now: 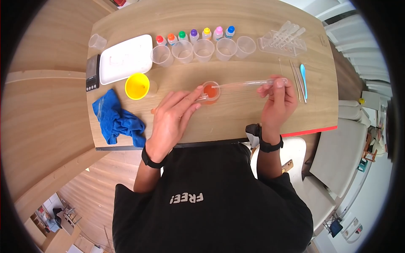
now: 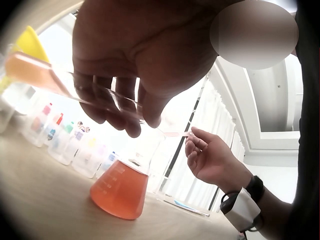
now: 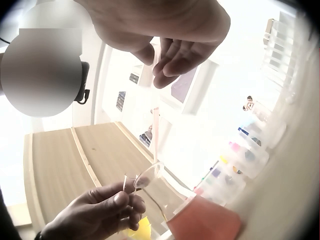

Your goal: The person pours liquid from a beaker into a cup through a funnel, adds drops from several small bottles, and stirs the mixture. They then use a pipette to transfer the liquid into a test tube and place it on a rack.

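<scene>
A conical flask (image 1: pixel 211 91) of orange liquid stands on the table; the left wrist view shows the flask (image 2: pixel 120 190) upright. My left hand (image 1: pixel 171 120) grips a clear test tube (image 2: pixel 65 84) lying aslant, orange liquid at its far end, its mouth beside the flask's neck. My right hand (image 1: pixel 278 99) pinches the bulb end of a clear dropper (image 1: pixel 244 84). Pale pinkish liquid shows in the dropper (image 3: pixel 156 130), whose tip points left to the flask's mouth. Whether the tip touches the tube or flask, I cannot tell.
Behind the flask are clear cups (image 1: pixel 203 50) and capped colour bottles (image 1: pixel 194 35). A tube rack (image 1: pixel 282 44) stands back right, with thin rods and a blue tool (image 1: pixel 303 80) nearer. Leftward are a yellow cup (image 1: pixel 137 86), white tray (image 1: pixel 126 61), black scale (image 1: pixel 92 71) and blue cloth (image 1: pixel 116 120).
</scene>
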Action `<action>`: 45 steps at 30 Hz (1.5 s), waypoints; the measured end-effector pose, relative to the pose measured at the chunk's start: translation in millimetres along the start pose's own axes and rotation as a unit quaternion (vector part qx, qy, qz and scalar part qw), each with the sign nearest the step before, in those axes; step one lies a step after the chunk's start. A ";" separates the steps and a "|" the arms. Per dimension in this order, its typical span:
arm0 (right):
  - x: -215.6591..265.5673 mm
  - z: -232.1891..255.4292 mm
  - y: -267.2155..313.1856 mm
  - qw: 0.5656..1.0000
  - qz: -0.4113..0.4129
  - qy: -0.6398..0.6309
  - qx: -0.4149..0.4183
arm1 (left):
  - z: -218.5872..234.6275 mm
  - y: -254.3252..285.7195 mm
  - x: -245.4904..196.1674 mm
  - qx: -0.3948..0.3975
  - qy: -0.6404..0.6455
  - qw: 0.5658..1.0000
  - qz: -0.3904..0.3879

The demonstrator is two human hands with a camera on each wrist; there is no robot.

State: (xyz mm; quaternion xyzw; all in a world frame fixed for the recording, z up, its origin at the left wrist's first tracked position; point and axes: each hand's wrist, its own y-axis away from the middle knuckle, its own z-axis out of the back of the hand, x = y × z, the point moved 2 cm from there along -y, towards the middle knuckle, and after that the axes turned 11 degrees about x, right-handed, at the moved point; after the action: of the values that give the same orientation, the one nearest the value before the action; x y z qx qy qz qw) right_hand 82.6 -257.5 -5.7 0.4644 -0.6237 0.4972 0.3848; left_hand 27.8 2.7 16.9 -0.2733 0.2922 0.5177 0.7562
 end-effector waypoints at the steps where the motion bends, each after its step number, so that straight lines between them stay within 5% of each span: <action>1: -0.2 3.2 -0.8 1.000 0.000 0.000 -0.001 | -0.3 0.0 0.2 -0.002 0.003 1.000 0.003; 4: -2.2 8.5 -0.8 0.996 -0.024 -0.070 -0.041 | 0.2 -0.1 -0.7 -0.001 0.000 1.000 0.007; 13: -7.1 -10.0 6.6 0.997 -0.042 -0.058 0.022 | -0.6 0.0 -0.4 -0.004 0.002 1.000 0.009; 19: -5.3 -12.7 12.0 0.999 -0.007 0.003 0.045 | -1.5 0.8 0.0 -0.004 0.006 1.000 0.009; 25: 10.9 -1.3 8.6 0.995 0.073 -0.071 0.011 | 0.2 1.0 -0.9 0.005 0.004 1.000 0.013; 28: 17.8 -5.9 5.0 0.993 0.109 0.044 0.010 | -0.7 0.8 0.7 0.001 0.003 1.000 0.006; 30: 19.5 -21.4 0.0 0.945 0.135 0.251 0.163 | -0.8 1.3 0.3 0.001 0.001 1.000 0.006; 33: 20.1 -50.4 -1.9 0.922 0.109 0.282 0.241 | 0.1 0.5 -0.1 0.002 -0.001 1.000 0.005; 45: -7.1 -55.8 5.9 0.940 0.019 0.243 0.240 | 0.1 0.8 0.2 0.005 0.004 1.000 0.004</action>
State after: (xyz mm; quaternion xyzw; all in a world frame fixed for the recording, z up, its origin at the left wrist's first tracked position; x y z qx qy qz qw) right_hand 79.9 -201.1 -2.3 0.3965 -0.3822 0.7367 0.3925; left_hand 27.1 3.1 16.8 -0.2700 0.2993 0.5184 0.7542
